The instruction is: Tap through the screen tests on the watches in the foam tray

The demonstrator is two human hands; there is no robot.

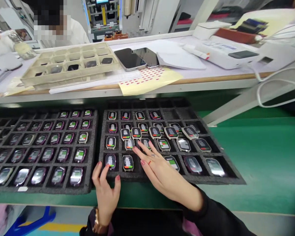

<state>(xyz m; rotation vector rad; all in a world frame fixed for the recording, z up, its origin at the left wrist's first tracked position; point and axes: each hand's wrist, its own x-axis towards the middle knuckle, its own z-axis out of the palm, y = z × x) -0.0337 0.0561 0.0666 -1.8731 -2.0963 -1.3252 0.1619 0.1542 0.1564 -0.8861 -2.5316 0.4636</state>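
Note:
Two black foam trays lie side by side on the green belt, both filled with small watch bodies whose screens are lit. My right hand [159, 170] lies flat and open on the right tray [231, 173], its fingertips touching watch bodies [137, 133] piled loosely in the middle rows. At the front edge of the same tray my left hand [105, 190] rests with fingers spread, index tip beside a purple-rimmed watch [110, 161] in the front row. It holds nothing.
The left tray [90, 183] holds several rows of watches. On a raised shelf behind stand a beige compartment tray [64, 65], two phones [135, 59], a yellow sheet with red dots [149, 80] and white devices [226, 52]. Another person sits beyond the shelf.

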